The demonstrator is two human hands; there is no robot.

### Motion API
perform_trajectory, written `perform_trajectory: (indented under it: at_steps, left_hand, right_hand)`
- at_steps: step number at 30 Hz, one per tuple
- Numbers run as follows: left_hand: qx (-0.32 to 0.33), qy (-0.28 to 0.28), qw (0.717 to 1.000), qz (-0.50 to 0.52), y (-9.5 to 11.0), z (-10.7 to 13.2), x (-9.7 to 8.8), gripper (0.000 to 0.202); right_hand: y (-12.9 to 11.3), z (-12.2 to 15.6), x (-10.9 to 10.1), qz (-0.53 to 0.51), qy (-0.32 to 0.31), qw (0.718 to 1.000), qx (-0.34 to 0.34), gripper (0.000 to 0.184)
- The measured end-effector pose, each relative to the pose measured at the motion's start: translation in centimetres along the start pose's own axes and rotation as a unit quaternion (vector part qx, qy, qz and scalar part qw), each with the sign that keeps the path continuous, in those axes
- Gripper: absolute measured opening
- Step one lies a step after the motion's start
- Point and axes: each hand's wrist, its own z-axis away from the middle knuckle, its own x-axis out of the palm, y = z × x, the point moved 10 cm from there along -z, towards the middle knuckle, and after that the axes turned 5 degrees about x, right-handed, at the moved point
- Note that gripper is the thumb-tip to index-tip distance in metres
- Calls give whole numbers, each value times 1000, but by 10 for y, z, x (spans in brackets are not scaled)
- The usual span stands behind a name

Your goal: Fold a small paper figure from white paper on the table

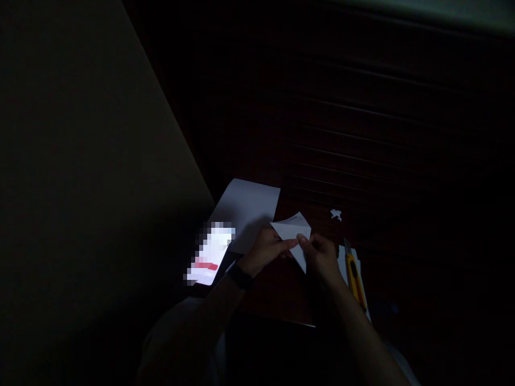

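A small piece of folded white paper [293, 228] is held up between my two hands above the dark table. My left hand [269, 247] grips its left edge, thumb across the front and the other fingers mostly hidden behind. My right hand [319, 253] pinches the right side, its thumb pressed on the paper near the left thumb. The paper has a pointed lower end and a crease near its top. A dark band [240, 275] is around my left wrist.
A lit phone screen [213, 254], partly pixelated, is at the left beside a white sheet [251, 206]. Paper scraps [336, 215] lie at the back right. A yellow utility knife [354, 279], blade showing, rests on white paper [343, 262] at the right. The surroundings are very dark.
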Motion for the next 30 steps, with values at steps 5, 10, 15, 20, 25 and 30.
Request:
perform_trajectory:
  at_steps: [5, 10, 15, 20, 25, 30]
  left_hand:
    - [6, -37, 999, -18, -4, 1, 5, 22]
    - [9, -72, 997, -15, 0, 2, 8, 24]
    - [-20, -111, 993, -19, -6, 6, 12, 28]
    - [-31, -147, 988, -19, -12, 9, 16, 30]
    - [-32, -159, 987, -15, -12, 10, 16, 30]
    - [-27, -158, 987, -18, -12, 10, 14, 28]
  right_hand:
    - [7, -1, -3, -3, -22, 1000, 19, 36]
    - [7, 1, -6, -29, -29, 999, 33, 33]
    - [3, 1, -2, -26, -61, 997, 30, 30]
    - [2, 1, -3, -21, -97, 993, 59, 35]
    - [-12, 5, 0, 67, -141, 987, 37, 37]
    - [-24, 6, -7, 104, -105, 989, -9, 34]
